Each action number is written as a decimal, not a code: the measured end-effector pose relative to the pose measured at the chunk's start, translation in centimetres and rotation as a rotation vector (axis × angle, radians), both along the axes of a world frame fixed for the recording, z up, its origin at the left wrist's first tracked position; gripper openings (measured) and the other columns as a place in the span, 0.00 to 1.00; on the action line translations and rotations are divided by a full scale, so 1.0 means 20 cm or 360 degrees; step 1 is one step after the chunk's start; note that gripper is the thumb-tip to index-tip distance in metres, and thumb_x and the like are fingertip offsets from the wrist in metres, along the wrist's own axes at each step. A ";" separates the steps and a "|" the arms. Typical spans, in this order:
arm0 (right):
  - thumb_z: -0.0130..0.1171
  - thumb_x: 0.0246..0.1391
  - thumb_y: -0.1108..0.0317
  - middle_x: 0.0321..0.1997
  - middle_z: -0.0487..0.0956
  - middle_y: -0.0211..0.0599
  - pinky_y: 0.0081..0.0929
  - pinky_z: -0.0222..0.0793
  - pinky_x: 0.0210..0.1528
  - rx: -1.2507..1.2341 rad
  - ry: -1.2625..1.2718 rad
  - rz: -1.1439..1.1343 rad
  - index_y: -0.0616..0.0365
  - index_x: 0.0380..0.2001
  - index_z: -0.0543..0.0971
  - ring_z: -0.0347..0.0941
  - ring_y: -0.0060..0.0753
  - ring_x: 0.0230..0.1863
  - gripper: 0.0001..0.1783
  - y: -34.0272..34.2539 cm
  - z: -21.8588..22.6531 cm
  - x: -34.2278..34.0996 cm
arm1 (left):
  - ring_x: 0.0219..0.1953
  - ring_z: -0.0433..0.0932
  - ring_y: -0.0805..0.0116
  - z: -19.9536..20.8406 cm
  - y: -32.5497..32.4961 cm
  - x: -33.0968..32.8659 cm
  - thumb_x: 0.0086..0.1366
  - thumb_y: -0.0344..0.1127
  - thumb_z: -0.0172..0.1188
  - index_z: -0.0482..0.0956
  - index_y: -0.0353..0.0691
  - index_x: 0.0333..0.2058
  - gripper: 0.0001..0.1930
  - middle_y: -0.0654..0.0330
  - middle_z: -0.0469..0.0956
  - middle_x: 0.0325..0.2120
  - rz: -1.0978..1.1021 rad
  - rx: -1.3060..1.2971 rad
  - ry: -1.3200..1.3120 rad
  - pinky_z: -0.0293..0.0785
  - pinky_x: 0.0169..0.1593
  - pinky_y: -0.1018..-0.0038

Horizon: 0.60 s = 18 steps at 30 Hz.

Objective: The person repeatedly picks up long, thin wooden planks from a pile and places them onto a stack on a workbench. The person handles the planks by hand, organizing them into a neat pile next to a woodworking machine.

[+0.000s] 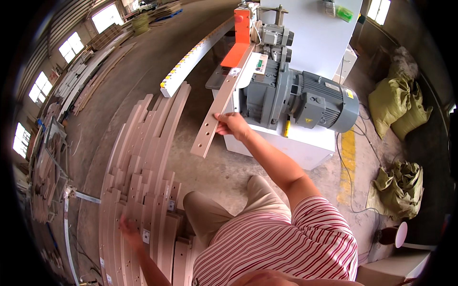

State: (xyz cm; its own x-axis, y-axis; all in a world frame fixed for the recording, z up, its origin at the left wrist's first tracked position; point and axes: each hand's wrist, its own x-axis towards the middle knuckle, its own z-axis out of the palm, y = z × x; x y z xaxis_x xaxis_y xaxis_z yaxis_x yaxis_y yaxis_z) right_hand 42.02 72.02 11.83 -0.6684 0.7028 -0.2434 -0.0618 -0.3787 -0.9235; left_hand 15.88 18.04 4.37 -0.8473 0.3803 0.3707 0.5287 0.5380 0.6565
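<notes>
The right hand (230,125) is pinching a long, flat, pinkish-brown, round-holed board (223,99), which is stretching mostly ahead of it; the left hand (129,229) is looking blurred, I cannot tell its grip.

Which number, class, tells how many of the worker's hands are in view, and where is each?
2. The right hand grips a drilled board near its lower end; the left hand is over the stacked boards, contact unclear. Neither is fully hidden.
</notes>
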 end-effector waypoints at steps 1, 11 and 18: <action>0.61 0.57 0.52 0.27 0.81 0.38 0.18 0.77 0.26 -0.0009 0.0013 0.0031 0.65 0.35 0.78 0.79 0.26 0.25 0.22 -0.03 -0.01 0.03 | 0.54 0.71 0.55 0.09 0.19 0.09 0.67 0.32 0.50 0.69 0.37 0.56 0.19 0.48 0.70 0.54 -0.0131 -0.0063 -0.0084 0.67 0.57 0.65; 0.61 0.57 0.62 0.32 0.80 0.44 0.26 0.80 0.37 -0.0402 0.0237 0.0665 0.70 0.38 0.76 0.81 0.35 0.33 0.18 -0.80 -0.05 -0.02 | 0.60 0.64 0.47 0.76 1.02 0.81 0.60 0.45 0.62 0.56 0.40 0.63 0.37 0.44 0.66 0.57 -0.1038 -0.0937 0.0157 0.63 0.61 0.60; 0.56 0.56 0.67 0.37 0.76 0.31 0.22 0.70 0.41 -0.0358 0.0278 0.0232 0.56 0.40 0.75 0.72 0.24 0.37 0.09 -0.52 -0.18 -0.09 | 0.51 0.72 0.46 0.50 0.38 0.69 0.53 0.38 0.65 0.61 0.39 0.60 0.36 0.44 0.71 0.50 -0.0669 -0.1025 -0.0174 0.69 0.54 0.60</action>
